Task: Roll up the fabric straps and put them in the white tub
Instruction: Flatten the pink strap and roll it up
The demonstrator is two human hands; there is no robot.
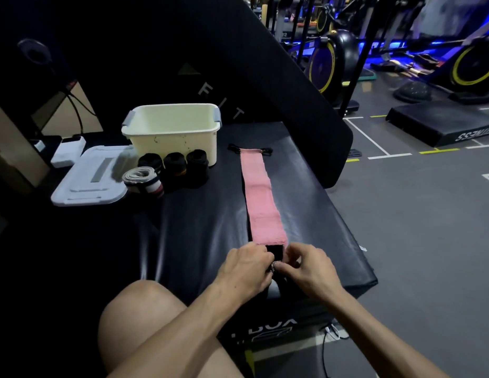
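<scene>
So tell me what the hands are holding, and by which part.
Both the left hand and right hand pinch the pink strap at its near black end, where rolling begins. The rest lies flat on the black pad.

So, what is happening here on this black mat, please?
A person is starting to roll up a pink strap laid flat along the black mat. The left hand and right hand pinch its dark near end. Four rolled straps sit in front of the white tub, not inside it.
</scene>
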